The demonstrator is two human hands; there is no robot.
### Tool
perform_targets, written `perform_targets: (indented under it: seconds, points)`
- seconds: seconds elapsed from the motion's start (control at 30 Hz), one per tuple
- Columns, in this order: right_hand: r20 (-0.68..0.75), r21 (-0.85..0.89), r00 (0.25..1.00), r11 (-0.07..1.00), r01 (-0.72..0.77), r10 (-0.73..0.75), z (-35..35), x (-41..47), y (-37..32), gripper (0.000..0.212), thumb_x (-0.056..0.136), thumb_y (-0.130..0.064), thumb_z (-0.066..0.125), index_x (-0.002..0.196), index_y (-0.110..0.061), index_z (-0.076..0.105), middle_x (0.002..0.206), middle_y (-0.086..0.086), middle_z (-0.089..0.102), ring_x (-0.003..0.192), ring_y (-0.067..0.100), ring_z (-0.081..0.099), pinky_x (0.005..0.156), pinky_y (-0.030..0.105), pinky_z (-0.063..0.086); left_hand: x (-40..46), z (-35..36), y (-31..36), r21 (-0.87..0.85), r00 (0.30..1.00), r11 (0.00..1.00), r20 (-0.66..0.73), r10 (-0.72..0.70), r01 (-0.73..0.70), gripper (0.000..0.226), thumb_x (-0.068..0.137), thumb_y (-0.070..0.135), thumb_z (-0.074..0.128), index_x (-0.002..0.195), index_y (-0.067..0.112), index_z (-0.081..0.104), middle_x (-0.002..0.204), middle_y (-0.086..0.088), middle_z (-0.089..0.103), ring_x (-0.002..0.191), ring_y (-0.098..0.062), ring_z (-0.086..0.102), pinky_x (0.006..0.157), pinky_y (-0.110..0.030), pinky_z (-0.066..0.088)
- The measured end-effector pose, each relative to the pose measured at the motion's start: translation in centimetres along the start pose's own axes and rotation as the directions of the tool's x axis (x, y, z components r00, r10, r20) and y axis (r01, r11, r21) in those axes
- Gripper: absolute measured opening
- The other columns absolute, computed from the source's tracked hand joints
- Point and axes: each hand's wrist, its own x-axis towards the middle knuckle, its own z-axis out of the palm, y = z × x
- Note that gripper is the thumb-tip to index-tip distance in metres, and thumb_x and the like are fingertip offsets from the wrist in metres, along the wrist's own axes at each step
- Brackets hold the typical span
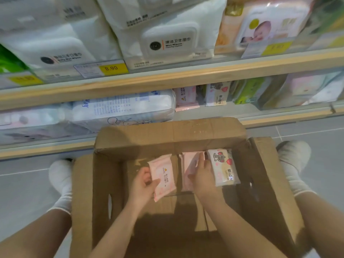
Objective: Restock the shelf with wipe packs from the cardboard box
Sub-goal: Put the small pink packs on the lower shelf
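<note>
An open cardboard box [104,192] stands on the floor between my feet. Inside it, my left hand [143,185] grips a pink wipe pack [163,174] by its left edge and holds it tilted. My right hand [202,175] is closed around a second pink wipe pack [188,168] standing upright in the box. A cream wipe pack with a cartoon animal [222,166] stands just right of that hand. On the lower shelf [214,111], matching pink packs [186,96] and a cream pack [217,94] stand side by side.
Big white wipe packs [167,34] fill the upper shelf above yellow price tags [111,68]. A large white bundle [122,107] lies on the lower shelf at left. My feet in white socks [61,179] flank the box on grey floor tiles.
</note>
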Motion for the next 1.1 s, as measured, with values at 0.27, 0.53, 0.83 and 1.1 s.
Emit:
perform_targets:
  seconds: [0.27,0.53,0.83,1.1]
  points:
    - [-0.011,0.075,0.995,0.992,0.097,-0.096,-2.9,-0.1,0.6,0.024,0.096,-0.013,0.047,0.116,-0.007,0.059,0.119,0.012,0.057,0.098,0.024,0.061,0.078,0.023,0.044,-0.7,-2.0,4.3,0.008,0.985,0.986,-0.027,0.169,-0.169,0.026,0.084,0.000,0.064,0.104,0.013,0.055,0.094,0.009,0.067,0.083,-0.001,0.066,0.067,-0.025,0.057]
    - [0.043,0.205,0.987,0.969,0.142,-0.154,-4.9,-2.4,0.9,0.034,0.092,-0.019,0.058,0.123,-0.007,0.053,0.129,0.014,0.049,0.107,0.028,0.057,0.086,0.028,0.043,-1.6,-2.7,8.0,-0.116,0.963,0.956,-0.060,0.264,-0.270,0.026,0.084,-0.007,0.061,0.098,0.013,0.053,0.091,0.007,0.062,0.084,-0.002,0.059,0.063,-0.009,0.050]
    - [0.123,0.166,0.991,0.986,0.023,-0.043,-1.0,-0.3,0.9,0.041,0.081,-0.028,0.062,0.116,-0.010,0.052,0.117,0.011,0.055,0.104,0.028,0.056,0.085,0.033,0.050,-0.2,-3.5,3.9,-0.087,0.985,0.982,-0.045,0.166,-0.170,0.019,0.086,0.003,0.062,0.103,0.008,0.058,0.099,0.002,0.068,0.088,-0.008,0.066,0.071,-0.026,0.058]
    - [0.138,0.165,0.985,0.983,0.084,-0.107,0.3,0.3,0.5,0.030,0.082,-0.013,0.067,0.109,-0.006,0.055,0.100,0.006,0.048,0.086,0.023,0.050,0.062,0.021,0.032,0.3,-3.5,4.2,-0.082,0.975,0.972,-0.037,0.219,-0.221,0.015,0.086,0.001,0.062,0.100,0.007,0.059,0.098,-0.004,0.070,0.092,-0.016,0.068,0.076,-0.034,0.057]
